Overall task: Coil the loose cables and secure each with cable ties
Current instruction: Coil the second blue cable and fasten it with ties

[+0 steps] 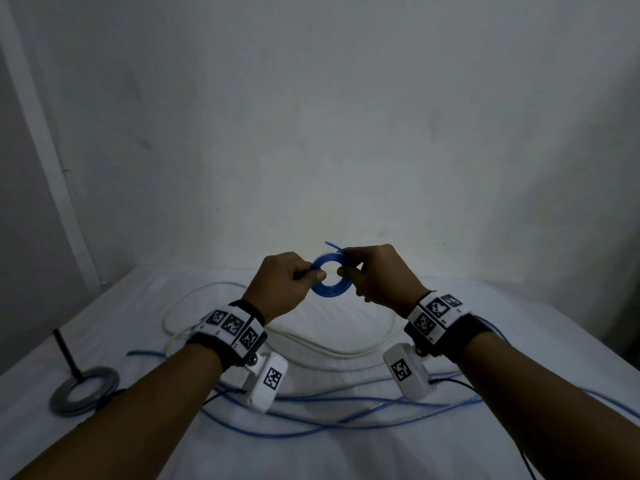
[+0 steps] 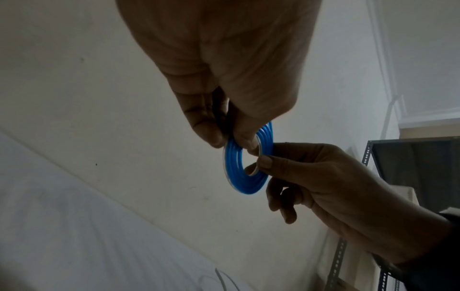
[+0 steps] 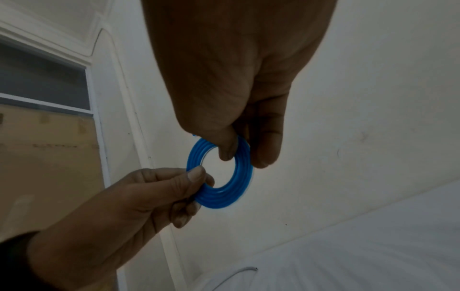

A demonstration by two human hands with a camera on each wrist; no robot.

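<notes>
A small flat ring of coiled blue plastic tie [image 1: 329, 278] was held above the white-covered table [image 1: 346, 445], pinched at opposite rims by the left hand [image 1: 280, 289] and the right hand [image 1: 381, 277]. It was judged light, springy and slippery, best gripped across its windings.

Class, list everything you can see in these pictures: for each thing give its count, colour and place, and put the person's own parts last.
Flat coil: one, blue, held up between both hands.
Loose cable: blue, count unclear, sprawled over the near sheet.
White cable: one, looped behind the wrists.
Grey coil: one, near left on the sheet.
Black stick: one, standing at the grey coil.
Sheet: one, white.
Metal shelf: one, dark, right.
Left hand: pinches the flat coil.
Right hand: pinches its other side.
</notes>
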